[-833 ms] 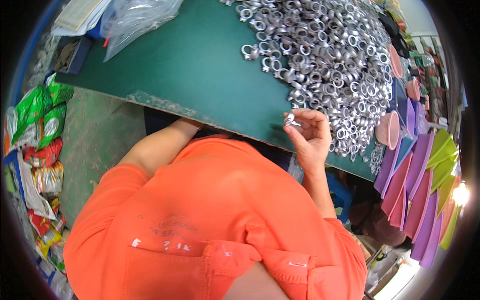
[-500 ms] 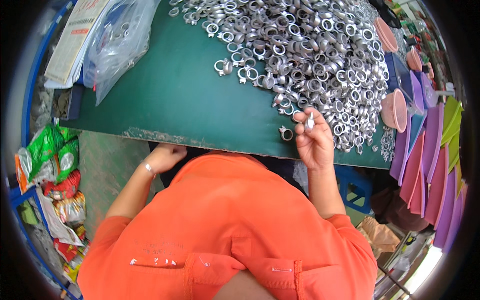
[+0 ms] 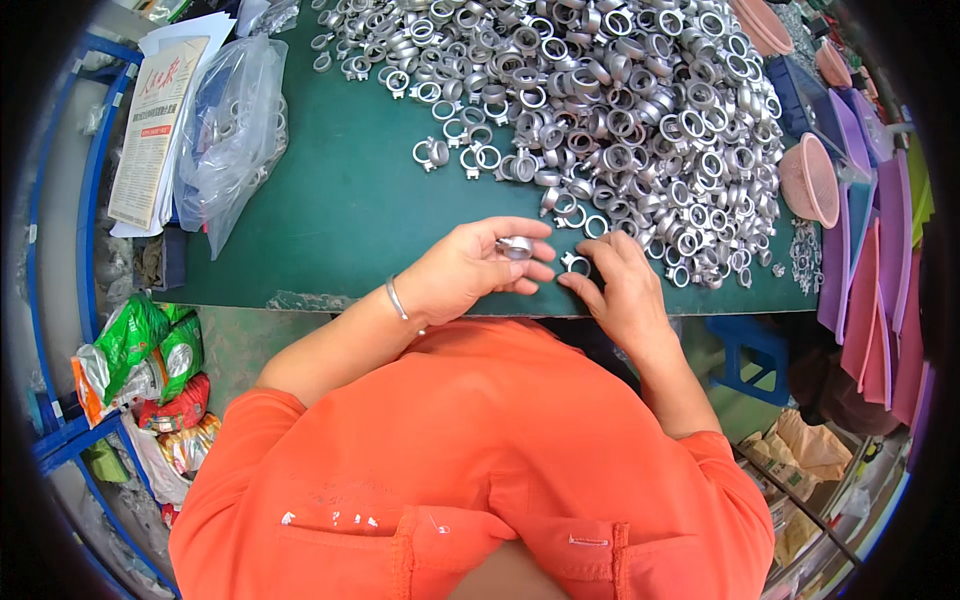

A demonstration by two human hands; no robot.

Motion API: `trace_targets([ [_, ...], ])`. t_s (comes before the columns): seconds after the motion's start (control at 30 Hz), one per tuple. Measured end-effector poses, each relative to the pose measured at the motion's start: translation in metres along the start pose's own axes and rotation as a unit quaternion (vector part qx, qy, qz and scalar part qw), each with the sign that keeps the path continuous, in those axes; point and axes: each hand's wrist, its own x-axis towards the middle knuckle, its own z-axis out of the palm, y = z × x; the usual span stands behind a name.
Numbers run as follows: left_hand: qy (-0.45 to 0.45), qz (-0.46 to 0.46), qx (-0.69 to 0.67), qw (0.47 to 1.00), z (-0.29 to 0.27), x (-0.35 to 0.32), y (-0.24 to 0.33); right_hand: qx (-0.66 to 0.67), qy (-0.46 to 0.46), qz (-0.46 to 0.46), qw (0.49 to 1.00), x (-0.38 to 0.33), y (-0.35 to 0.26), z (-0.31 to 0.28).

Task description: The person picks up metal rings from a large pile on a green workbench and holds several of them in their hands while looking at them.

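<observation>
My right hand (image 3: 612,275) is the nearer one to the loose ring (image 3: 576,264), which sits just off the tips of my right thumb and forefinger, to their left, close to the front edge of the green table (image 3: 340,200). The tips stand apart, one at the far side of the ring and one at the near side, so the ring shows in the gap between them. Whether they press on it or only frame it, I cannot tell. The ring is round, so it has no real long axis; its opening seems to face up at me, with a small lug that looks to be on its left side.

My left hand (image 3: 478,262) comes in from the other side, a little further from that ring, its fingers pointing right toward it but not touching it. My left thumb and fingers are closed on the held ring (image 3: 516,247), which is tipped so that I see its silvery outer band. The two rings lie nearly level with each other, the held one to the left.

The pile of rings (image 3: 650,120) spreads over the far and right parts of the table, its near fringe just beyond my right fingertips. Toward the left edge lie a clear bag (image 3: 235,140) and a folded newspaper (image 3: 152,140).
</observation>
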Motion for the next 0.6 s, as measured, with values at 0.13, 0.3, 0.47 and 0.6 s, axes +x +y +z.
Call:
trace_targets([
  [0.13,0.048,0.046,0.042,0.997,0.004,-0.001,-0.002,0.149,-0.037,0.057,0.986,0.001,0.005,0.003],
  [0.3,0.08,0.05,0.113,0.989,0.007,-0.006,0.003,0.435,-0.008,0.088,0.896,0.003,0.01,0.008],
  [0.47,0.064,0.09,0.184,0.977,0.003,-0.008,0.0,0.639,-0.064,0.108,0.759,0.006,0.008,0.009],
  [0.6,0.073,0.119,0.186,0.973,0.005,-0.008,-0.001,0.755,-0.114,0.169,0.624,0.003,0.016,0.009],
])
